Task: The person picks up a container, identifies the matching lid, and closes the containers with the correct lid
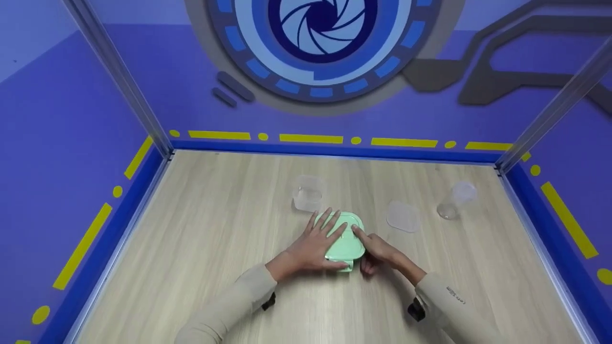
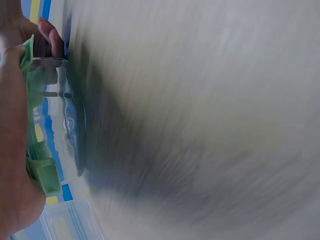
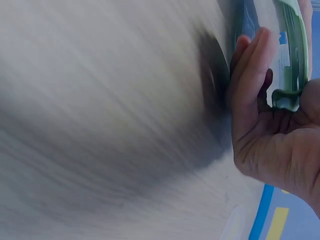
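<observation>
Bracing the green-lidded container (image 1: 348, 246) near the clear tub (image 1: 306, 195), my left hand (image 1: 315, 246) lies spread, clasping nothing; my right hand (image 1: 378, 251) grips the container's rim. From here, I'd press evenly before working any latch (image 1: 350, 265).

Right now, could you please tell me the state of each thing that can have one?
Green lid: on its clear container; latched or not, unclear.
Left hand: fingers spread on green lid.
Right hand: grips the container's right side.
Square container behind: upright; open or covered, unclear.
Thin translucent sheet: lying flat.
Clear cup: upright, top seemingly covered.
</observation>
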Tool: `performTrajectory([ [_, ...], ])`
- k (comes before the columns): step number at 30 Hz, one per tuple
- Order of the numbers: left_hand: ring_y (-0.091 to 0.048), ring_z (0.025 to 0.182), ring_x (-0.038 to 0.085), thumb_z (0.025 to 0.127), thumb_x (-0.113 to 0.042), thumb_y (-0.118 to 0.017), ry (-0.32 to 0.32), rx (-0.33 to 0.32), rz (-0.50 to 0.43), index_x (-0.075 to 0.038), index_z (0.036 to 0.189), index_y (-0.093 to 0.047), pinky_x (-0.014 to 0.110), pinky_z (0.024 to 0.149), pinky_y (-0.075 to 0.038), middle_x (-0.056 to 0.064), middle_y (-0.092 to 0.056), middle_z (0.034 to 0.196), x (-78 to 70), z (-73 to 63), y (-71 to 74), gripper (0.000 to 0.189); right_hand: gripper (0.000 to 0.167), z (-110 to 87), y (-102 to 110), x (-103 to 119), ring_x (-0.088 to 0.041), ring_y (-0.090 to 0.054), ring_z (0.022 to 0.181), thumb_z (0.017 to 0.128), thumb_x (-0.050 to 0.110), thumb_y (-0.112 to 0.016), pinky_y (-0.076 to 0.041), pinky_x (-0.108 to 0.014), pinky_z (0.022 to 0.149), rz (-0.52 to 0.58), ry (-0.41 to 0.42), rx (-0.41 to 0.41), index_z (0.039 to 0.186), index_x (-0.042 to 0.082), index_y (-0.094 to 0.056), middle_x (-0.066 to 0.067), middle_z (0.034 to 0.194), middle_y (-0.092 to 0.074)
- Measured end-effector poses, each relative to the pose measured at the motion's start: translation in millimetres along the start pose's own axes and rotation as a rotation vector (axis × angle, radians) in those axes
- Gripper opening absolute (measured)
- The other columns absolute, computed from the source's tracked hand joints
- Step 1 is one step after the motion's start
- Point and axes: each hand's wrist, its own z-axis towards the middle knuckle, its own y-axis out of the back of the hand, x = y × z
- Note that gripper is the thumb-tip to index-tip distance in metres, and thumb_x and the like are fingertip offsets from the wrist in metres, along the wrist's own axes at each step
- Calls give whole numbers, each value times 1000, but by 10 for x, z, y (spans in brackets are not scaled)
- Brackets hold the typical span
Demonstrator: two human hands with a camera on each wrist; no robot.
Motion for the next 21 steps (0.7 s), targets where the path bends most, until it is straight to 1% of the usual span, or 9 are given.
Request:
performTrajectory([
  [2,-8,160,38,88,-81,-49,21,-6,13,-17,165,-20,63,125,-16,17,-12,172,1,15,6,104,78,-18,-49,22,-11,-62,45,104,66,-33,-51,-23,47,-9,18,-128,86,-2,-68,-10,62,-69],
  [4,-9,160,38,88,-81,-49,45,-25,16,-17,164,-22,63,125,-17,17,-13,172,-13,28,3,103,70,-52,-106,49,-13,-66,55,103,63,-44,-54,-25,57,-12,41,-247,108,-4,-62,-18,86,-74],
  [6,-11,160,39,88,-81,-49,69,-35,14,-16,164,-23,64,124,-18,18,-14,172,-42,34,-9,104,67,-105,-165,54,-17,-70,70,102,56,-53,-58,-30,68,6,56,-315,130,-5,-48,-26,114,-68],
  [8,-12,159,40,87,-82,-48,91,-41,12,-15,164,-24,64,124,-18,18,-15,171,-78,33,-30,105,71,-163,-220,43,-18,-69,86,101,50,-59,-58,-33,80,52,55,-342,142,-3,-37,-25,130,-59],
  [10,-14,159,40,86,-83,-49,107,-37,17,-14,164,-24,64,123,-19,18,-15,171,-114,24,-39,107,66,-210,-258,21,-18,-68,93,101,45,-61,-58,-35,83,85,60,-346,141,-1,-36,-25,130,-58],
  [13,-13,159,41,84,-84,-50,109,-18,10,-13,164,-22,64,124,-18,18,-14,172,-142,7,-27,111,50,-244,-263,0,-18,-70,85,102,41,-62,-57,-33,77,82,87,-370,130,3,-46,-18,109,-67],
  [16,-11,160,39,85,-84,-50,88,20,-2,-12,164,-19,60,126,-16,16,-12,172,-132,-4,21,112,42,-239,-202,11,-18,-69,79,102,38,-62,-57,-33,72,12,133,-377,124,3,-54,-14,95,-70],
  [18,-10,160,36,87,-82,-49,64,43,-10,-11,164,-18,57,127,-15,14,-12,173,-112,-15,50,110,44,-232,-147,15,-19,-68,85,104,36,-60,-56,-33,76,-30,153,-368,131,2,-56,-15,100,-71],
  [21,-8,161,29,89,-79,-48,37,67,-27,-11,164,-17,53,129,-13,10,-12,173,-87,-23,78,106,48,-220,-81,22,-23,-65,101,106,33,-56,-53,-35,87,-45,161,-353,143,2,-55,-19,116,-69],
])
